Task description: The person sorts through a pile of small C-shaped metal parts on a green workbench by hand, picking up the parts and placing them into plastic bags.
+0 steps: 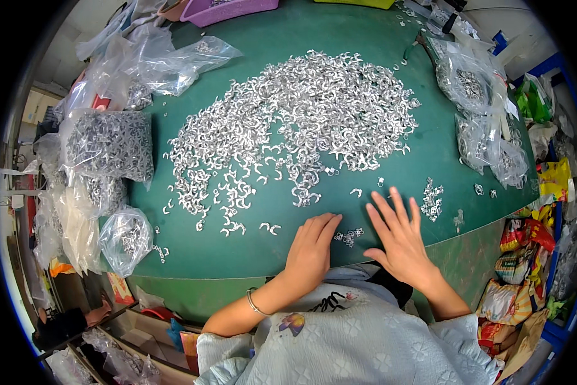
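Pale shirt (359, 340) foremost, I'm remotely watching the metal cluster (349, 237) lying between the nearer left hand (310, 249), grip unclear, and splayed right hand (401, 242).

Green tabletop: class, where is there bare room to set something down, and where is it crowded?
Bare green tabletop shows left of the left hand, along the front edge; between the heap of metal pieces and the bags at right; and between heap and purple bin. Crowded: the middle, under the heap, and the left side, packed with filled bags.
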The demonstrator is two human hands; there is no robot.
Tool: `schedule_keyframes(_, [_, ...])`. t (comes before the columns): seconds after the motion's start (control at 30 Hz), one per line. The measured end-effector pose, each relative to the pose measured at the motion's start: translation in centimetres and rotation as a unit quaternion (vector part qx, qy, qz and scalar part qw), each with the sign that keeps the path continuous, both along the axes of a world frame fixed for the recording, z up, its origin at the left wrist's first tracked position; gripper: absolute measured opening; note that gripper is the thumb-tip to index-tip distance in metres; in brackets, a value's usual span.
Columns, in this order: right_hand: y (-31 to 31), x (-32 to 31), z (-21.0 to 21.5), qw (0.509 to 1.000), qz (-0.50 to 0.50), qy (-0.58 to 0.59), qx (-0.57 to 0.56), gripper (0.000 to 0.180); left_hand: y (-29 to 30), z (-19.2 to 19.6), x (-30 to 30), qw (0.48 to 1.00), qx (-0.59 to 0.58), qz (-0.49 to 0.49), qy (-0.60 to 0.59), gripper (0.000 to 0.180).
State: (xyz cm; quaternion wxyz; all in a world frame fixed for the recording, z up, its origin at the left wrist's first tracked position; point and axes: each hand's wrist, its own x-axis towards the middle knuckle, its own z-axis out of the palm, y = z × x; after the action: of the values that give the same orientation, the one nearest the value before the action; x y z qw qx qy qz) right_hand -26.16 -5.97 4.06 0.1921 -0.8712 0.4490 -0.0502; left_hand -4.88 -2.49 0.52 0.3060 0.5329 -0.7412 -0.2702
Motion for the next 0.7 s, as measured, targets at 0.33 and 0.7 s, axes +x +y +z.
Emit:
schedule_keyframes(0.33, [1.7, 1.8, -2.7, 0.988, 0.155, -0.008, -0.005, 0.066, 0.2, 0.1, 1.2, 0.994, -0.042, 0.091, 0.043, 0.047])
schedule_keyframes(0.7, [1.1, -5.8, -1.9, 0.991, -0.093, 0.087, -0.049, 0.088, -5.9, 0.7, -5.7, 0.951, -0.122, -0.233, -0.162, 0.065])
